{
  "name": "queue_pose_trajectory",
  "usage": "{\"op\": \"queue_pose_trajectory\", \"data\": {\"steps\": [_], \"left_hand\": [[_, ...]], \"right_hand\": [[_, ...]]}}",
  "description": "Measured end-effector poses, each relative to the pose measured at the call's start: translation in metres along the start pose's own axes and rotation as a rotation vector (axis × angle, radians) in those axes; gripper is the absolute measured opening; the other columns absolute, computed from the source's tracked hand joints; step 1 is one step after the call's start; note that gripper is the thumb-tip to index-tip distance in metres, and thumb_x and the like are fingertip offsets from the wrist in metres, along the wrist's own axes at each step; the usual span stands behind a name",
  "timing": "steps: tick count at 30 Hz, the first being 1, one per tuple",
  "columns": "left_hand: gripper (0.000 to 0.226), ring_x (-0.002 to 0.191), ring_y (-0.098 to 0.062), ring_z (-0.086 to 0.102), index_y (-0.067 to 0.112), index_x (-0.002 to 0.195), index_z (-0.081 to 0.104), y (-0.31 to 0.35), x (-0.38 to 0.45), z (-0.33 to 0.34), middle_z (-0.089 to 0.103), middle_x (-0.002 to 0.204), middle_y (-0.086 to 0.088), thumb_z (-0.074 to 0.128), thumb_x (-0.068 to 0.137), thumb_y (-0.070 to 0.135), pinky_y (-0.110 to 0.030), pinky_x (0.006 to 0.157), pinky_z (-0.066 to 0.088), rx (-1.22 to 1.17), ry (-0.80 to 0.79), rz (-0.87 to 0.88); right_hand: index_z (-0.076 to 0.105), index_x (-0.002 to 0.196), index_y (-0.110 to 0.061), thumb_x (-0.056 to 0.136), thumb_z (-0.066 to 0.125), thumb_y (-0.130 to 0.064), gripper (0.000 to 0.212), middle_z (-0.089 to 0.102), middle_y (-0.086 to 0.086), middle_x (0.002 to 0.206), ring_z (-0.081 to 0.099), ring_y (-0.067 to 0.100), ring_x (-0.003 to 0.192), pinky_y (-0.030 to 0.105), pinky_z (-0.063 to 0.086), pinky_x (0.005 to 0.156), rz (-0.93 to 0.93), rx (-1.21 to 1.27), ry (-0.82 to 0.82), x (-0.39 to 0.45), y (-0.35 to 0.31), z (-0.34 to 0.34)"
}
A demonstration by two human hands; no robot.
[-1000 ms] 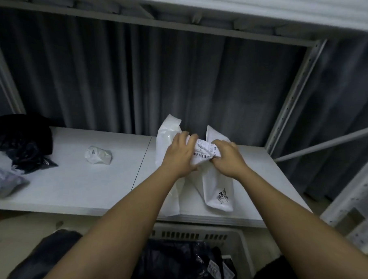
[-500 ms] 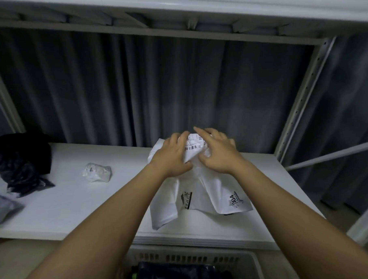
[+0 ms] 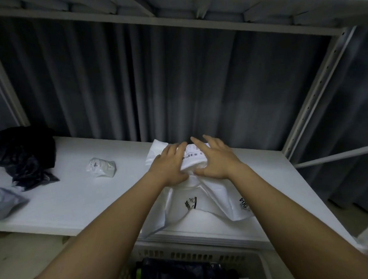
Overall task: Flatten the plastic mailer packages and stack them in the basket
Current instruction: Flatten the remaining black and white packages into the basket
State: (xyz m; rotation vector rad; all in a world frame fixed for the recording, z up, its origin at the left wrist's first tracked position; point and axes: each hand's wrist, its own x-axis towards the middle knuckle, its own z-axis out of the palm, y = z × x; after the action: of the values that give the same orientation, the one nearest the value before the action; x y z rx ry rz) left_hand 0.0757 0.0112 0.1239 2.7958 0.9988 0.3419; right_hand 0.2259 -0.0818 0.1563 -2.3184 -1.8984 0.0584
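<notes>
A white plastic mailer [image 3: 204, 199] with a barcode label and black print lies on the white shelf [image 3: 76, 199], right of centre. My left hand [image 3: 169, 163] presses flat on its upper left part, fingers straight. My right hand [image 3: 215, 157] presses on its upper right part, fingers spread, just right of the label. The mailer's lower half is wrinkled and reaches the shelf's front edge. A white slotted basket [image 3: 194, 255] sits below the shelf at the bottom, with dark mailers [image 3: 176, 274] inside.
A small crumpled white mailer [image 3: 101, 166] lies left of centre on the shelf. Black mailers [image 3: 21, 155] are piled at the far left, with a grey one [image 3: 4, 203] in front. A metal rack upright [image 3: 316, 91] stands at right; dark curtain behind.
The mailer went from held upright in both hands to lying on the shelf. Both hands let go their grip and now press flat on it, spreading slightly apart.
</notes>
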Motion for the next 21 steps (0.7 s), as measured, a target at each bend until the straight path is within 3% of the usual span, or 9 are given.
{"op": "queue_pose_trajectory", "data": {"steps": [8, 14, 21], "left_hand": [[0.113, 0.146, -0.027, 0.007, 0.025, 0.151, -0.012, -0.009, -0.014, 0.029, 0.005, 0.159, -0.009, 0.071, 0.077, 0.040, -0.043, 0.115, 0.024, 0.033, -0.119, -0.046], [0.122, 0.146, -0.028, 0.008, 0.026, 0.150, -0.016, -0.016, -0.019, 0.047, 0.004, 0.159, -0.010, 0.075, 0.073, 0.049, -0.045, 0.115, 0.025, 0.038, -0.158, -0.068], [0.123, 0.147, -0.029, -0.001, 0.030, 0.149, -0.020, -0.023, -0.026, 0.077, -0.008, 0.160, -0.006, 0.074, 0.073, 0.052, -0.049, 0.118, 0.015, 0.007, -0.193, -0.093]], "right_hand": [[-0.008, 0.150, -0.043, 0.067, 0.072, -0.066, 0.117, -0.014, 0.000, 0.160, -0.011, 0.027, 0.147, 0.052, 0.008, 0.118, 0.012, -0.049, -0.070, -0.001, 0.003, 0.032], [-0.012, 0.149, -0.043, 0.066, 0.069, -0.072, 0.120, -0.015, 0.002, 0.161, -0.013, 0.030, 0.147, 0.054, 0.003, 0.118, 0.022, -0.118, -0.088, 0.002, 0.003, 0.054], [-0.018, 0.147, -0.043, 0.067, 0.065, -0.075, 0.119, -0.021, -0.001, 0.159, -0.018, 0.029, 0.146, 0.056, -0.004, 0.116, 0.024, -0.147, -0.087, -0.003, 0.005, 0.080]]}}
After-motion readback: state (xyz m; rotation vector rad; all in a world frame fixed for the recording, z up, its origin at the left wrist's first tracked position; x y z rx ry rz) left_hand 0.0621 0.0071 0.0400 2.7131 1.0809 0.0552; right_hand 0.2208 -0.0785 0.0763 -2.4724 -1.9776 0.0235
